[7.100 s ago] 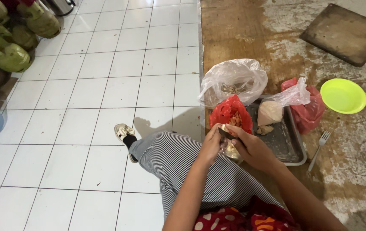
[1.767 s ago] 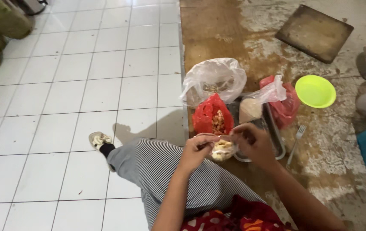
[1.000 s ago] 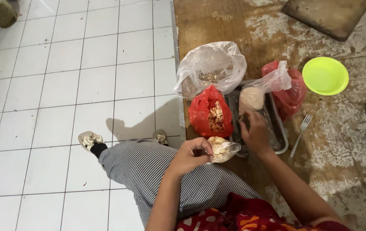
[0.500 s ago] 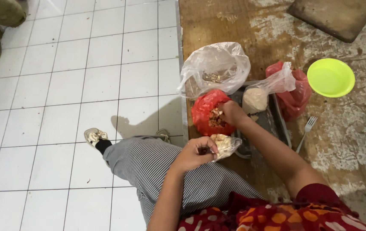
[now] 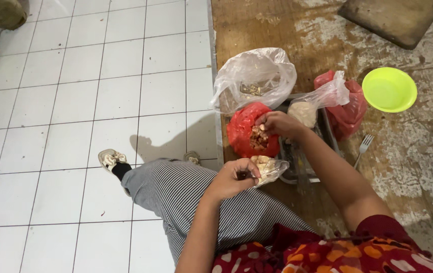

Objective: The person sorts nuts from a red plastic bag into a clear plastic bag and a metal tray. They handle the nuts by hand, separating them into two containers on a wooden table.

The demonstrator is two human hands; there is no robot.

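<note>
right hand [image 5: 275, 123] has reached into red bag [image 5: 244, 132], pinching a pale piece; left hand [image 5: 235, 177] grips clear bag [image 5: 269, 169].

Bags [image 5: 253, 81] crowding tray [image 5: 328, 132]; tiles [image 5: 75, 101] open.

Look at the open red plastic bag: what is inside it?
The red plastic bag holds small brownish pieces, peanut-like but too small to name. The right hand reaches into its mouth, covering some; anything deeper in the bag is hidden.

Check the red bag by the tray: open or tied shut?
Open. The red plastic bag gapes at the top, small brownish pieces show inside, and the right hand has its fingers at the mouth.
</note>
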